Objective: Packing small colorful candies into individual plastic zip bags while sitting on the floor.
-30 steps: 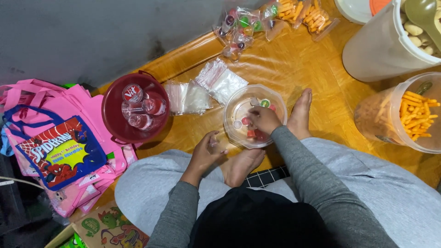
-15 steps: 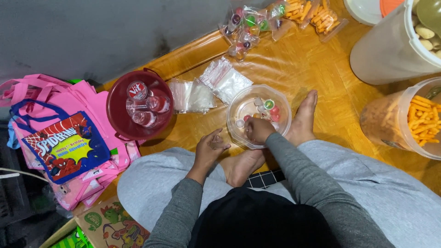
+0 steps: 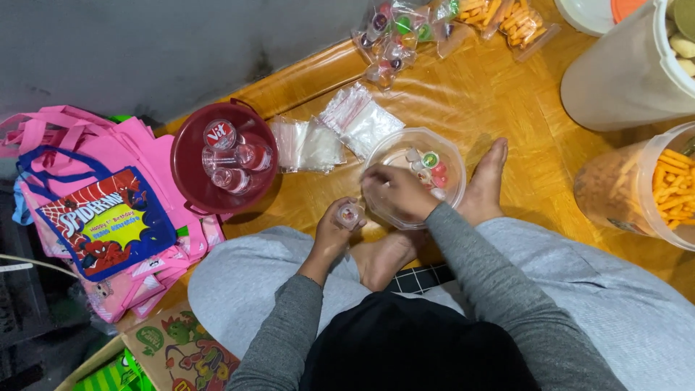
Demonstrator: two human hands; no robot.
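Two hands busy: left hand (image 3: pixel 334 233) pinches small jelly cup (image 3: pixel 350 215); right hand (image 3: pixel 394 194) curled into clear bowl (image 3: pixel 414 176), grasp unclear; bowl could tip toward 3 o'clock.

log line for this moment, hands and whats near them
left hand: holds small jelly cup | right hand: in clear bowl of jelly cups | near: red bucket, plastic bags

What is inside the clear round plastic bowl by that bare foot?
Small jelly cups with coloured lids lie inside the clear round plastic bowl. The right hand reaches in and covers the near part.
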